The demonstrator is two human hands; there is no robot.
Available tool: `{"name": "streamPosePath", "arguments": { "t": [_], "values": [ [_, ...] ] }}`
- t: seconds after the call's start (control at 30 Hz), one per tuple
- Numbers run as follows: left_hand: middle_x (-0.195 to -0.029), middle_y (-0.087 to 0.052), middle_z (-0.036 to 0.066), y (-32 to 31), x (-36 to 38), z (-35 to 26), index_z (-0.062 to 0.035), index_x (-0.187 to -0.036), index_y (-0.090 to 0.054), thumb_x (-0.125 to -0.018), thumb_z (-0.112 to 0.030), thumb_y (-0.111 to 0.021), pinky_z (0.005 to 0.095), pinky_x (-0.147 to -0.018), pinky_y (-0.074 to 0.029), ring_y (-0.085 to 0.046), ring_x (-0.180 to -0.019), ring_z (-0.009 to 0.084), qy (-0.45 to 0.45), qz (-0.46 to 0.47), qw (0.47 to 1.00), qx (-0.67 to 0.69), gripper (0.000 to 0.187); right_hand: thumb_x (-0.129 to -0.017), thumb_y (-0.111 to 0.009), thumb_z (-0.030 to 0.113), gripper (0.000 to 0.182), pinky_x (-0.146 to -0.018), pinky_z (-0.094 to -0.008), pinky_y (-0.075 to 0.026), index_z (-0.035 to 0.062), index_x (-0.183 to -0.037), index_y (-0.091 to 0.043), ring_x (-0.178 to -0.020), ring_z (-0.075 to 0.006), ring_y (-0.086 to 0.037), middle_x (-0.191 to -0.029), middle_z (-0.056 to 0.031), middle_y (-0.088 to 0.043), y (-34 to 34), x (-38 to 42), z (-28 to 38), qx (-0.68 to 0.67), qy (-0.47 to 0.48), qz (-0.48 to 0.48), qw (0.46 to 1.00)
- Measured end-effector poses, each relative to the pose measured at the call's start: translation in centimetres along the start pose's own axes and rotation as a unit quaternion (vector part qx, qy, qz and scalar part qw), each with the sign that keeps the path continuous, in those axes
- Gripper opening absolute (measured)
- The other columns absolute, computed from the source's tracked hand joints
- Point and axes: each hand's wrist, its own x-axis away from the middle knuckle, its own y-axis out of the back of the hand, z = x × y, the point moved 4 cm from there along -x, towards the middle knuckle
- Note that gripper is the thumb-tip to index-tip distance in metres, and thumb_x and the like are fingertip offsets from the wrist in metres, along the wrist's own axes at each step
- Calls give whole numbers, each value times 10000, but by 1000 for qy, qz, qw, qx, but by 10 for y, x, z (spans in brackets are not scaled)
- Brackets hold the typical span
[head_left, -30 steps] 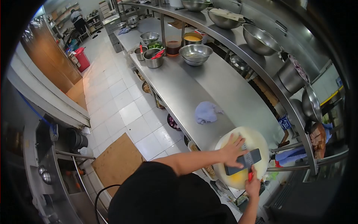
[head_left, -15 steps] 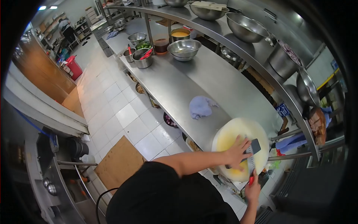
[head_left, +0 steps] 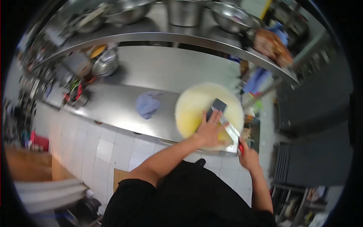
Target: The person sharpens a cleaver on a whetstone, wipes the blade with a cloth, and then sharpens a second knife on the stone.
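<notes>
A knife (head_left: 231, 131) with a broad blade and a red handle is held by my right hand (head_left: 248, 157), whose fingers wrap round the handle. Its blade points up and left over the round white and yellow board (head_left: 193, 100). My left hand (head_left: 211, 130) lies over the board with fingers spread, its fingertips at the blade and on a dark rectangular block (head_left: 218, 106). Part of the block and the board is hidden under this hand. Motion blurs the fingertips slightly.
On the steel table (head_left: 121, 102) a blue cloth (head_left: 148, 104) lies left of the board. Metal bowls (head_left: 106, 62) and pots (head_left: 78, 97) stand farther left. Above runs a shelf (head_left: 151, 36) with bowls and a piece of meat (head_left: 270, 46). A blue cloth (head_left: 257, 80) hangs at the right.
The view has swung to the right, so the board and hands appear farther left and higher. Both hands remain at the board, the knife still in the right one.
</notes>
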Motion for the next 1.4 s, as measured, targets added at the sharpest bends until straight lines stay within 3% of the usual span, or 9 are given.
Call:
{"name": "streamPosePath", "arguments": {
  "t": [0.17, 0.37, 0.5, 0.57, 0.83, 0.97, 1.1, 1.27, 1.4],
  "values": [
    [-1708, -94, 244, 10, -45, 10, -286, -1611, -365, -876, -836, -443, 773, -1155, 5, -30, -1589, 417, 5, 28, 999, 14, 921, -862, -596, 110, 746, -703, -583, -546, 296, -1556, -396, -735, -468, -686, -796, -256, -697, 19, -10, 9, 7, -50, -15, 999],
    [-1699, -127, 254, -8, 43, -6, -279, -1588, -413, -860, -845, -453, 747, -1173, 27, -35, -1592, 408, -26, -30, 999, 31, 923, -795, -646, 75, 878, -678, -553, -558, 292, -1591, -348, -713, -417, -709, -784, -225, -701, 0, 40, 29, -19, -5, 75, 997],
    [-1704, -128, 239, 12, -37, 24, -290, -1586, -417, -846, -863, -451, 738, -1181, 24, -30, -1594, 397, -12, -24, 1000, 14, 937, -807, -633, 64, 860, -694, -561, -560, 249, -1591, -331, -758, -442, -708, -811, -243, -706, 7, -29, 16, -5, -11, 1, 1000],
    [-1709, -124, 224, 24, -68, 41, -292, -1591, -409, -832, -882, -444, 733, -1184, 27, -21, -1596, 391, 50, 42, 997, 41, 961, -814, -631, 71, 853, -701, -565, -560, 244, -1592, -326, -763, -448, -708, -815, -244, -708, 13, -50, 22, -16, -4, -22, 1000],
    [-1701, -141, 240, 4, 53, 42, -277, -1575, -442, -823, -865, -508, 739, -1181, -16, -79, -1586, 418, 79, -54, 995, 2, 956, -845, -620, 143, 845, -729, -544, -573, 298, -1604, -282, -777, -441, -713, -839, -228, -720, -10, -28, 57, -34, 35, 85, 995],
    [-1704, -153, 220, 20, -7, 84, -309, -1590, -406, -833, -836, -542, 732, -1186, -43, -83, -1589, 404, 114, -80, 990, -5, 933, -864, -594, 144, 794, -815, -535, -564, 294, -1587, -301, -879, -433, -714, -948, -228, -726, 4, -93, 62, -62, 62, 48, 995],
    [-1708, -134, 220, 34, -33, 105, -300, -1598, -390, -848, -859, -482, 712, -1199, -32, -58, -1593, 395, 165, -8, 986, 22, 940, -869, -595, 145, 788, -875, -509, -552, 290, -1586, -301, -944, -423, -706, -1005, -243, -720, 25, -127, 69, -59, 43, 85, 994],
    [-1681, -140, 297, 4, 62, 62, -253, -1602, -390, -845, -814, -559, 747, -1170, -76, -78, -1575, 461, 127, -77, 989, -9, 957, -882, -617, 167, 781, -744, -520, -573, 320, -1585, -316, -810, -420, -716, -883, -214, -717, -10, -46, 74, -66, 100, 94, 988],
    [-1680, -112, 311, -2, 73, 46, -237, -1607, -382, -838, -829, -540, 762, -1161, -44, -74, -1572, 471, 127, -86, 988, 0, 983, -883, -618, 170, 776, -723, -525, -573, 327, -1583, -320, -785, -416, -717, -867, -210, -714, -20, -31, 71, -61, 89, 103, 989]
  ]
}}
